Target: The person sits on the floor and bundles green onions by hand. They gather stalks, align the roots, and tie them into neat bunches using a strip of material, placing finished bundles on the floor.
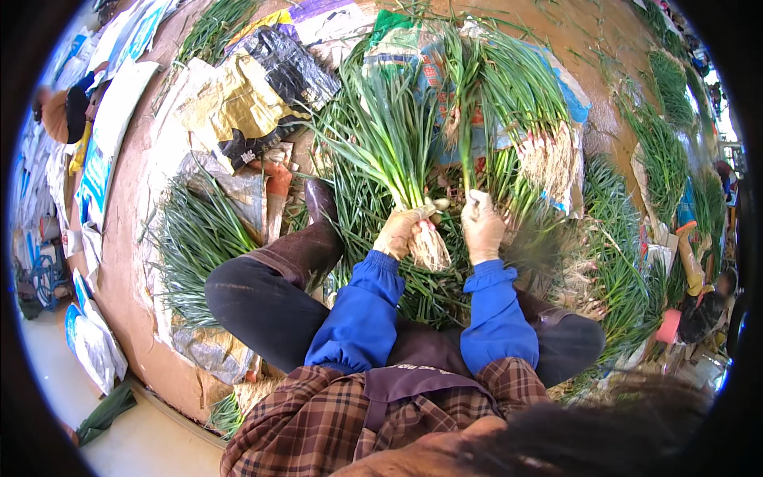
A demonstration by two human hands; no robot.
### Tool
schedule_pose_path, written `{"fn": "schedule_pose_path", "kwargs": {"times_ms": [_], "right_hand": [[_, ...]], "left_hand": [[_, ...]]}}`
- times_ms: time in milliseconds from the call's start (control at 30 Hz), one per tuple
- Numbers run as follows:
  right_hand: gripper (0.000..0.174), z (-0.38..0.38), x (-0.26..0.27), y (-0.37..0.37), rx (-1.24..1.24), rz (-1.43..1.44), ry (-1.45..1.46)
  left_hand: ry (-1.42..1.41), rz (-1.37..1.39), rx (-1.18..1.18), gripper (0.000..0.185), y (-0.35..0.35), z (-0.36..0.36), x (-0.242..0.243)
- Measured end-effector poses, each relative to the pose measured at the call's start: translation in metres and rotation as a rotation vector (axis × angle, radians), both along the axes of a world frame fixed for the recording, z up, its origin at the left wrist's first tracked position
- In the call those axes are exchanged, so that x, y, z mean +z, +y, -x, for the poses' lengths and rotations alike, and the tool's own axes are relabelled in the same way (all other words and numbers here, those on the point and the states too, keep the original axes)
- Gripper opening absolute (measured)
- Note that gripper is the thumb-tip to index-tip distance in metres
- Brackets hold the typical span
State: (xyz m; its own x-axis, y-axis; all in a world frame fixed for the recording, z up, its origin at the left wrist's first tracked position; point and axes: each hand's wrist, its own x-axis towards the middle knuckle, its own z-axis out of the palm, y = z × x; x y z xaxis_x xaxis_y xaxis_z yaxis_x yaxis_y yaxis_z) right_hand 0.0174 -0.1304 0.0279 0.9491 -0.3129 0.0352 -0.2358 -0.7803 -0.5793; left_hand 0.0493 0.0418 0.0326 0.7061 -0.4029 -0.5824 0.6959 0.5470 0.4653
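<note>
My left hand [400,232], in a pale thin glove, is closed around a bunch of green onions [390,143] just above its white roots. The leaves fan upward and the roots hang below my fingers. Beside it, my right hand [481,223], also gloved, pinches the lower end of a green stalk [467,156]; its tip is partly hidden by my fingers. Beyond my right hand lies a pile of green onions [518,77] with pinkish-white bulbs and long roots. More loose green onions [429,295] lie under both hands, between my legs.
Another green onion heap [199,238] lies left of my bent leg. Crumpled woven plastic sacks [238,101] lie ahead on the left. More onion heaps [626,250] line the right. One person [697,313] sits at the far right, another [64,113] at the far left.
</note>
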Motion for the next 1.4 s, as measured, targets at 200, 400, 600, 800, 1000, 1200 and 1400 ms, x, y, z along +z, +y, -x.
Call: {"fn": "schedule_pose_path", "kwargs": {"times_ms": [200,400,600,800,1000,1200,1400], "right_hand": [[0.021,0.037,-0.045,0.01,0.123,-0.008,0.048],[0.039,-0.009,0.004,0.003,-0.088,-1.131,0.475],[0.013,-0.015,-0.019,0.044,-0.012,-0.237,-0.01],[0.014,-0.04,-0.046,-0.013,-0.182,0.015,0.023],[0.019,-0.067,-0.055,-0.067,-0.108,0.349,0.322],[0.022,-0.007,-0.027,-0.011,0.592,0.363,0.493],[0.038,-0.008,-0.061,-0.03,1.195,0.022,1.17]], "left_hand": [[-0.029,0.079,-0.05,0.02,-0.004,0.008,-0.011],[0.057,0.293,-0.013,0.019,0.015,0.015,-0.012],[0.049,0.08,-0.075,0.015,0.009,0.018,-0.01],[-0.146,0.52,-0.012,0.021,0.024,0.014,0.069],[-0.299,0.597,0.213,0.042,0.053,-0.006,0.094],[-0.204,0.609,0.329,0.054,0.066,-0.04,0.043],[-0.2,0.248,0.206,0.032,0.048,-0.065,0.007]]}}
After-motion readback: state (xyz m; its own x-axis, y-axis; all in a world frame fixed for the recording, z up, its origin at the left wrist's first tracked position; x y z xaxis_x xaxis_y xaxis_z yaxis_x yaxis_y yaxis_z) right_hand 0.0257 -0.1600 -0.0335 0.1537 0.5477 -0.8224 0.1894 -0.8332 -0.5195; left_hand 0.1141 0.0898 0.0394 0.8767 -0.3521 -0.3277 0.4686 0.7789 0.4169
